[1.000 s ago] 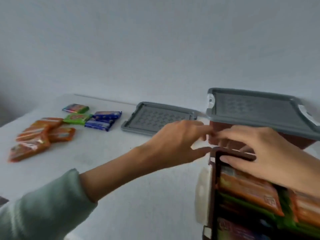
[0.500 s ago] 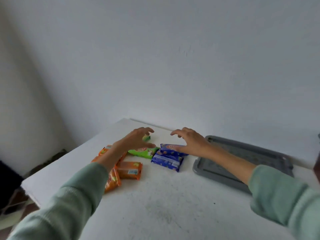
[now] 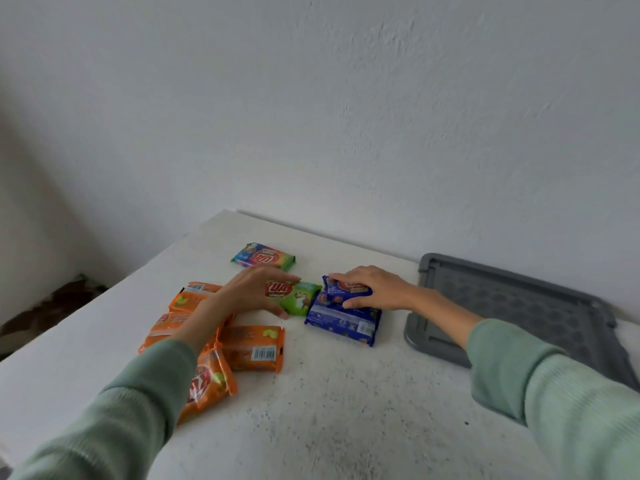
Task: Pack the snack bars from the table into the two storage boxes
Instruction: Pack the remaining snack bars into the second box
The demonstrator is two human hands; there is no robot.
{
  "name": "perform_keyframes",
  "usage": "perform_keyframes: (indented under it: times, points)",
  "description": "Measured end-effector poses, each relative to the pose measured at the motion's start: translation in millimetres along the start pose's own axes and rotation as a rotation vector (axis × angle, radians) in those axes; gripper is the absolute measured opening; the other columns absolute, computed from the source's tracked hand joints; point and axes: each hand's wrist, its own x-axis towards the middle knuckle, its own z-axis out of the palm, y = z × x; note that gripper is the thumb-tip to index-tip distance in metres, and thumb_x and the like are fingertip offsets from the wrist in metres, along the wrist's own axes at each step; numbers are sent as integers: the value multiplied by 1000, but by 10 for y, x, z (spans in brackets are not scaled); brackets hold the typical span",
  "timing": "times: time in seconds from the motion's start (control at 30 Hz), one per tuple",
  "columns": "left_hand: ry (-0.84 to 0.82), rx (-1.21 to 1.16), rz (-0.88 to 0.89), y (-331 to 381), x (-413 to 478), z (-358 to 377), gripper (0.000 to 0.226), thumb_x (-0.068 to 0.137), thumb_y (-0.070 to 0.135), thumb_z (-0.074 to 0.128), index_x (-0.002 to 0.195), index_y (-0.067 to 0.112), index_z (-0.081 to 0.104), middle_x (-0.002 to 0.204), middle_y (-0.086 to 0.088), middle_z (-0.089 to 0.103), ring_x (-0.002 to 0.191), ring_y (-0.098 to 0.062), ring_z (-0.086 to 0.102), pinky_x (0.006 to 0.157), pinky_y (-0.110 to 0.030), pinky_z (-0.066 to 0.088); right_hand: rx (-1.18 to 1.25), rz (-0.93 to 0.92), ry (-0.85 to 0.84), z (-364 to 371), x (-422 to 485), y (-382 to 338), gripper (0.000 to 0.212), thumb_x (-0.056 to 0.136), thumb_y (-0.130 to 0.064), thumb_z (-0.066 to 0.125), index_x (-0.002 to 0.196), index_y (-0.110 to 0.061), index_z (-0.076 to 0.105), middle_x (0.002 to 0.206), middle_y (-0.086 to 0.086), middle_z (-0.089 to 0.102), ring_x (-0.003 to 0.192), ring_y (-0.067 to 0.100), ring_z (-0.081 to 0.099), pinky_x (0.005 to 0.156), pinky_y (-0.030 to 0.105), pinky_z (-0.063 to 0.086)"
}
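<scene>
Green first: the green snack bar now sits inside the left grip. Fingers are curled over its far edge and the thumb is at its near edge. The bar is flat on the white worktop.

The right grip pinches the upper blue bar, fingers over the top and thumb against the near side. That bar lies on the lower blue bar. One end looks raised, but wrapper glare makes lift-off hard to confirm.

Change: half a second ago both grips hovered spread above these bars, holding nothing. A second ago both were at the open box off to the right. So the reach is finished and contact is made on two bars at once, with neither carried yet.

Positions relative to the grips:
- The rainbow bar is just beyond the left grip, untouched.
- The orange bars are clustered beneath and nearer than the left wrist, some overlapping.
- The grey lid lies flat to the right of the right grip, apart from it.
- The storage boxes are out of frame.

Judgement: packing is partly done. Eight or so bars remain on the worktop, so several more trips are needed. The next move calls for lifting both bars and swinging right toward the boxes. The lower blue bar may drag along with the upper one.
</scene>
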Motion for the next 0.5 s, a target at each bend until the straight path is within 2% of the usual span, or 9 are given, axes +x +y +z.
perform_keyframes:
  times: [0.13,0.3,0.4,0.5]
  points:
    - [0,18,51,14,51,-18,68,69,37,76,131,30,49,130,1,51,119,-14,42,98,-26,29,-42,-3,20,-67,27,-44,65,82,-46,62,140,-38,33,114,8,52,98,17,46,79,29,37]
    - [144,-25,94,128,17,-196,65,68,31,79,127,26,54,118,1,58,103,-11,49,91,-25,37,-101,-17,159,-173,-104,-148,68,79,-48,65,140,-37,37,114,7,54,103,20,48,78,31,40]
    - [222,7,142,340,-25,-448,63,68,30,79,126,24,56,115,-2,60,98,-12,52,88,-30,46,-120,-13,235,-454,-324,-238,70,78,-49,66,140,-39,35,113,7,52,97,15,46,76,28,40]
    - [243,77,240,698,-51,-698,63,68,29,79,126,22,56,113,-4,61,97,-17,57,83,-26,46,-149,-4,304,-836,-751,-325,72,77,-49,67,140,-40,33,109,5,49,93,12,42,75,27,38]
